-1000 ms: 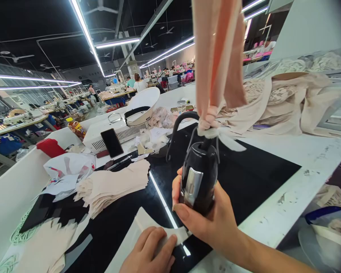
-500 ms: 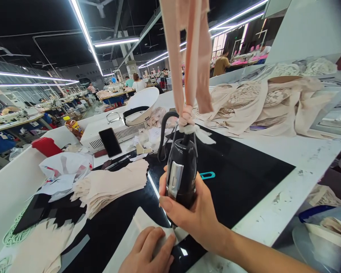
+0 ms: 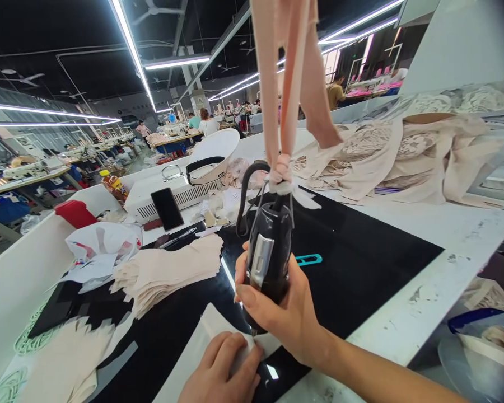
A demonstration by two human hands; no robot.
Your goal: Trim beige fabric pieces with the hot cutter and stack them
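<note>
My right hand [image 3: 292, 322] is wrapped round a black corded handheld power tool [image 3: 277, 246] with a silver switch plate, held nearly upright. Knotted peach fabric strips [image 3: 292, 95] hang from above and are tied to the tool's top by its cord. Its narrow tip points down at a pale fabric piece [image 3: 189, 352] on the black board [image 3: 361, 257]; whether it touches is hard to make out. Beside the tip, my left hand [image 3: 224, 366] presses on that fabric with its fingers slightly bent and apart, gripping nothing.
To the left lie a stack of beige fabric pieces [image 3: 172, 268] and another pile [image 3: 67, 358]. A phone [image 3: 167, 208] leans against a white vented box [image 3: 193, 193]. A turquoise tool [image 3: 308, 259] lies behind my right hand. Beige fabric [image 3: 382, 157] is heaped at back right.
The view has shifted slightly, so the surroundings sit a little further right. The loose end of the hanging strip has swung right. Both hands keep nearly the same position.
</note>
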